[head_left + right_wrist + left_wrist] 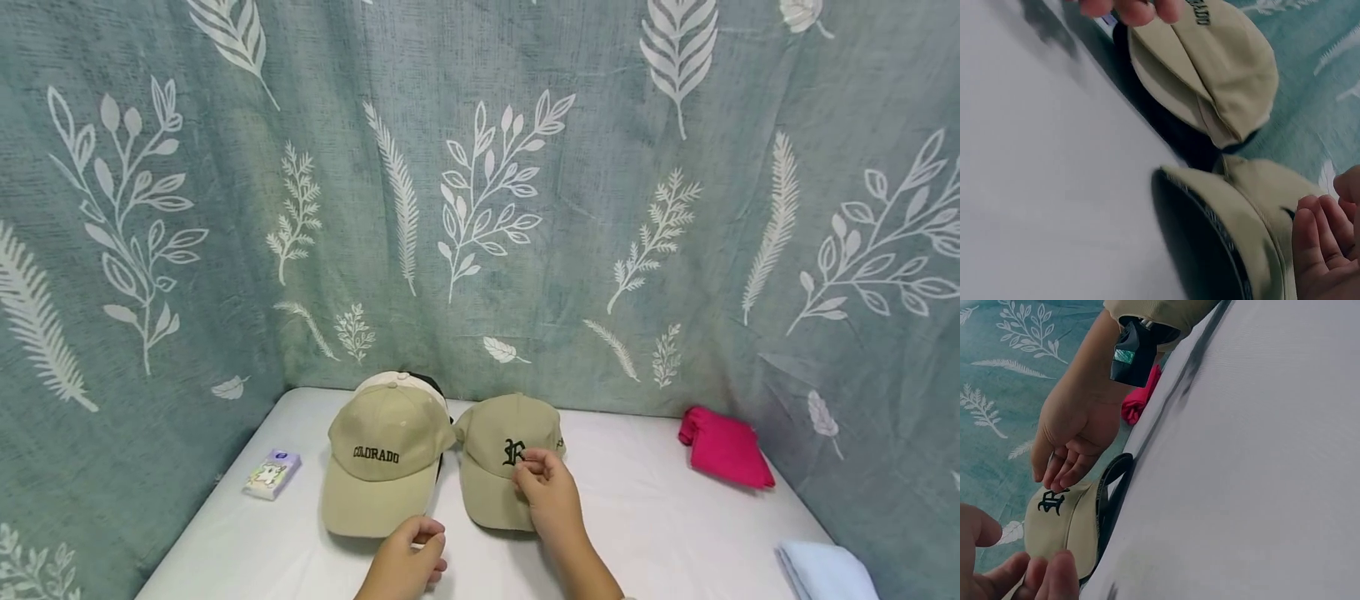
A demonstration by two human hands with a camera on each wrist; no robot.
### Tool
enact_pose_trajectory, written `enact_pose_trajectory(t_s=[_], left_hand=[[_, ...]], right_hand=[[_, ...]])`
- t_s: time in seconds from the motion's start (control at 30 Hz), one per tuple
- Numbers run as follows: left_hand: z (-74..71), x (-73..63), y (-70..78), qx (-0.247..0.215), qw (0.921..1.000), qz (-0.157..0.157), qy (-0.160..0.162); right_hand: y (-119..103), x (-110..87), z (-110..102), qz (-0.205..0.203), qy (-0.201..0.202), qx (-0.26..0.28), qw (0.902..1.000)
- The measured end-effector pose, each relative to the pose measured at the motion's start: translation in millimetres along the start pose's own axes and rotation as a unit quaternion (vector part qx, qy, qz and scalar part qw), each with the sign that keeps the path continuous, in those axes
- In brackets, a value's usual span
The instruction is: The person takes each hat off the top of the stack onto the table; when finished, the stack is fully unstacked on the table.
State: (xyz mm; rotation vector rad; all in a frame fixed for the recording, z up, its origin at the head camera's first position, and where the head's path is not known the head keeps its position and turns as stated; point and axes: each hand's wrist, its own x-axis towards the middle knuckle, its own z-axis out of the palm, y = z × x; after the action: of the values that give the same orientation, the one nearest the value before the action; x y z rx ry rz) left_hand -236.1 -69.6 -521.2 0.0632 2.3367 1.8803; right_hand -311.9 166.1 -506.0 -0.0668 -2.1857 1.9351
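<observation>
A tan cap with a dark letter [489,429] sits on the white surface, its brim toward me. My right hand [551,492] overlaps the right side of this cap in the head view, fingers loosely bent and holding nothing. To the left is a tan COLORADO cap [390,429], stacked over a white and dark cap [405,380] that shows only behind it. Just in front of the COLORADO cap's brim, my left hand [408,557] hovers with relaxed, half-curled fingers and nothing in them. The right wrist view shows the lettered cap's dark underside [1200,237] beside my right fingers.
A small purple and white tissue pack [272,475] lies at the left. Folded pink-red cloth [727,447] is at the far right, and light blue folded cloth [825,571] at the near right. A green leaf-patterned curtain [480,208] encloses the back and sides.
</observation>
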Motion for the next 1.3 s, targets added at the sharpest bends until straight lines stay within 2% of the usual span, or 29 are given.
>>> enact_pose_trajectory(t_s=[0.23, 0.47, 0.7, 0.93, 1.13, 1.3], left_hand=[[-20.0, -8.8, -2.5, -0.014, 0.9994, 0.006, 0.032], [-40.3, -11.5, 1.3, -0.030, 0.9954, 0.009, 0.091], [-59.0, -10.8, 8.3, -0.033, 0.9901, -0.007, 0.136], [-88.0, -5.4, 6.0, -0.012, 0.9735, -0.058, 0.221], [-110.8, -1.0, -8.6, 0.002, 0.9663, -0.084, 0.243], [-117.3, 3.9, -20.6, -0.003, 0.9653, -0.102, 0.241]], right_hand=[[-15.5, -0.1, 27.9, -0.036, -0.065, -0.015, 0.9971], [-18.5, 4.2, 53.6, -0.049, -0.106, -0.048, 0.9920], [-9.8, 10.0, 74.1, -0.037, -0.103, -0.065, 0.9918], [2.6, 13.4, 93.3, -0.027, -0.100, -0.076, 0.9918], [8.3, 14.6, 105.0, -0.020, -0.087, -0.066, 0.9939], [10.6, 12.0, 111.2, 0.000, -0.070, -0.028, 0.9971]])
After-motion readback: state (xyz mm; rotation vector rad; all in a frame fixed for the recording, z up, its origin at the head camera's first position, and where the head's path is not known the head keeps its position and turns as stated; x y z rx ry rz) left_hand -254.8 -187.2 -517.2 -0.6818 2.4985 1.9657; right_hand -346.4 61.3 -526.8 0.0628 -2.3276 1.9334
